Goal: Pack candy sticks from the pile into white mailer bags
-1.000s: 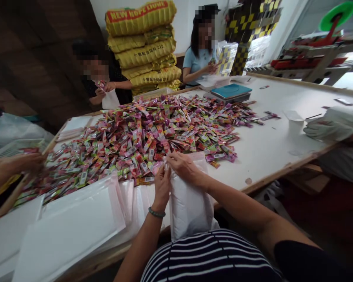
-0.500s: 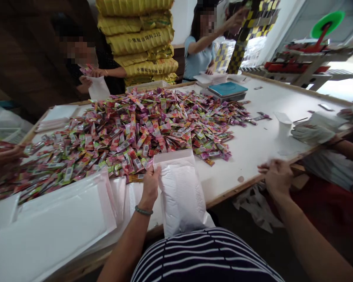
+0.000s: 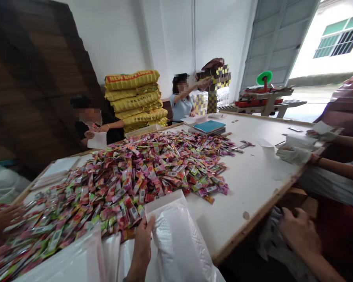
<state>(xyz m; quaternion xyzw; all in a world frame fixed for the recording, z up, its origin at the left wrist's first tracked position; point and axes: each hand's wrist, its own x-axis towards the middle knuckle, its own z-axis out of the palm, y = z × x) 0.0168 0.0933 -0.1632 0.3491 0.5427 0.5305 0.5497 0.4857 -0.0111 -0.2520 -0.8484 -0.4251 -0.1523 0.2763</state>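
My left hand point(image 3: 142, 243) grips the upper left edge of a puffy white padded envelope point(image 3: 179, 239), which lies at the near table edge. My right hand point(image 3: 301, 231) is off the table at the lower right, beside a crumpled pale plastic bag point(image 3: 272, 235); its fingers are partly bent with gaps between them, and nothing shows in them. A big heap of small colourful packets point(image 3: 147, 168) spreads over the white table point(image 3: 238, 176) beyond the envelope. More flat white envelopes point(image 3: 70, 260) lie to the left of my left hand.
A blue-topped scale point(image 3: 209, 126) stands behind the heap. Gloved hands point(image 3: 294, 153) of a person work at the right edge. Two people are across the table, one holding a white envelope point(image 3: 97, 140). Another person's hand point(image 3: 6, 219) reaches in at the left. A cardboard box point(image 3: 307, 203) is below the right edge.
The view has tilted up, so the table sits lower. My right hand has moved down and outward to the plastic bag. My left hand still holds the padded envelope.
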